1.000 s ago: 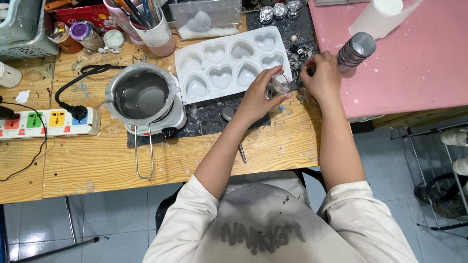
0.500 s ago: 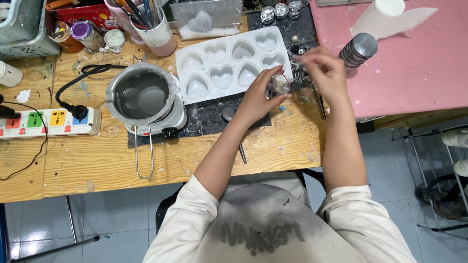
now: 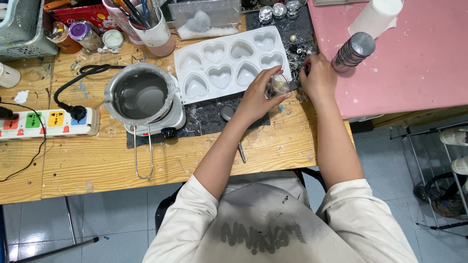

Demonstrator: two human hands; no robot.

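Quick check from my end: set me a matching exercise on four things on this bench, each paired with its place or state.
Things:
1. heart mould tray
2. metal pot
3. power strip
4. small clear container

Places or states:
A. at the left edge of the wooden bench, a black plug in it
B. held in the left hand
C. white, its heart cavities looking empty
D. sits on a small hot plate, grey liquid inside

Pairs: 1-C, 2-D, 3-A, 4-B
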